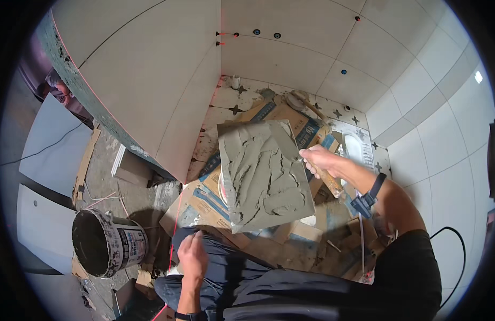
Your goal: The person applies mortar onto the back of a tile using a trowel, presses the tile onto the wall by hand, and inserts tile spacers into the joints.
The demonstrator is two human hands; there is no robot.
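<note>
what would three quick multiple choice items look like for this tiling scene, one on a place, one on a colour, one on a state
1. Where is the bucket?
A. on the floor at the person's left
B. hung on the wall
C. on top of the tile

2. What colour is the adhesive on the tile?
A. red
B. grey
C. blue

3. What is the right hand doing?
A. resting open on the knee
B. gripping a trowel by its handle
C. holding a cable

Answers: 1 A, it stands on the floor low on the left; 2 B, the spread layer is grey; 3 B, the fingers close round the handle, blade on the tile.
</note>
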